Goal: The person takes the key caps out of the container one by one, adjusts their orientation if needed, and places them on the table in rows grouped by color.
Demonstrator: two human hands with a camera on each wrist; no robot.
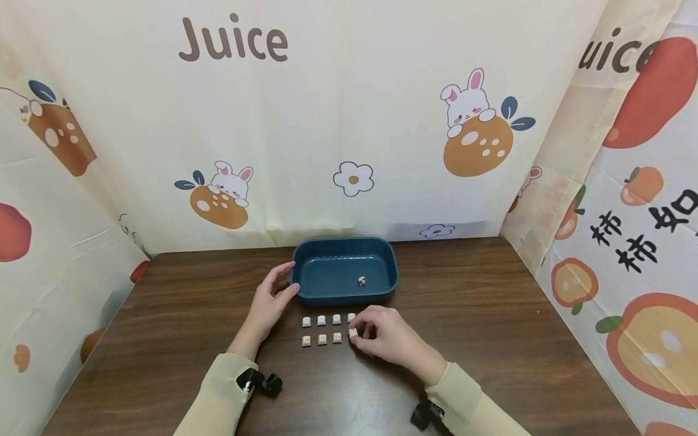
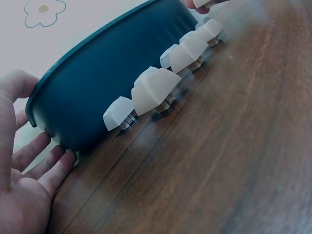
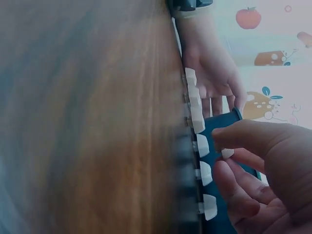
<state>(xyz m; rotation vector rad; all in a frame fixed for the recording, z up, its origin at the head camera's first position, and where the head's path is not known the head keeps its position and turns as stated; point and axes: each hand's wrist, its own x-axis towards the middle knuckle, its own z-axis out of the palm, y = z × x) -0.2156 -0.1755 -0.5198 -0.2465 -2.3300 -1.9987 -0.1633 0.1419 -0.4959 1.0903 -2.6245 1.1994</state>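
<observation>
In the head view my right hand (image 1: 389,336) pinches a small white keycap (image 1: 352,332) between thumb and fingers, at the right end of the front row. That keycap (image 3: 227,153) also shows between the fingertips in the right wrist view. My left hand (image 1: 268,306) rests against the left end of a dark blue tray (image 1: 305,298), thumb and fingertips at its side. The left wrist view shows its fingers fairly straight. Two rows of white keycaps (image 1: 322,339) lie in front of the tray, with switch-like parts beneath them. My right fingers partly cover the back row's right end.
A small keycap-like piece (image 1: 362,281) lies inside the tray, right of its middle. The tray stands at the back of a brown wooden table (image 1: 185,339), close to a printed cloth backdrop (image 1: 305,121). Similar cloths hang at both sides.
</observation>
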